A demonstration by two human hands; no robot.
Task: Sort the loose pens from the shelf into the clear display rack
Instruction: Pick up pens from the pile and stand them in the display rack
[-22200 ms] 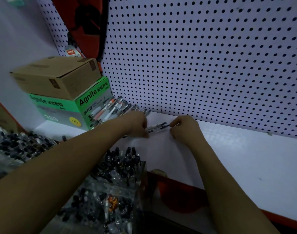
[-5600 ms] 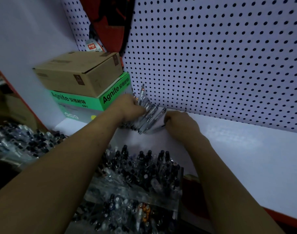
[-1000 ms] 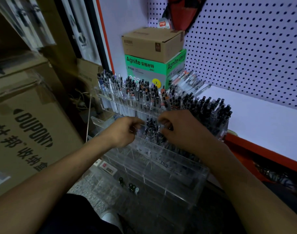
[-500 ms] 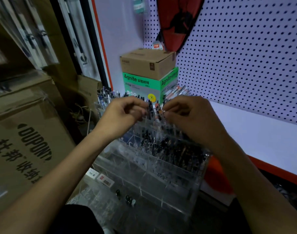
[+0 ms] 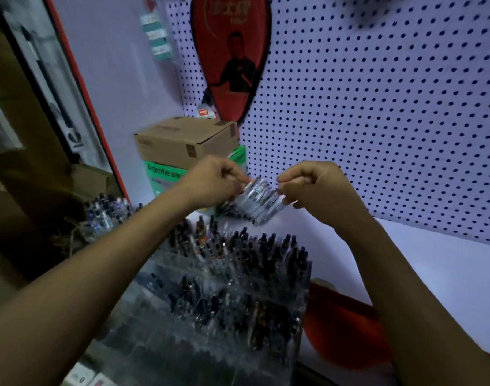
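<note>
Moved since half a second ago: both hands have risen from above the rack's rows toward the back corner of the shelf, and the view has tilted upward.

Left hand [image 5: 213, 181]: fingers curled, reaching to the left end of the pen pile; whether it grips pens is blurred and cannot be told. Forearm bare, stretched forward.

Right hand [image 5: 313, 188]: fingers curled into a loose fist at the pile's right end; its grasp likewise cannot be told.

Loose pens [image 5: 256, 200]: slim clear-barrelled sticks in a slanted heap on the shelf, between the two hands, beside the green box.

Clear display rack [image 5: 224, 310]: transparent acrylic, stepped tiers, packed with upright dark-capped pens; stands in front of and below the shelf.

Shelf [image 5: 433, 263]: flat, smooth white board with a red front edge.

Green box [image 5: 160, 176]: glossy printed carton, under a brown corrugated cardboard box [image 5: 182, 140].

Pegboard [image 5: 377, 107]: white panel, regular round holes; a red teardrop-shaped racket cover [image 5: 232, 51] hangs on it.
</note>
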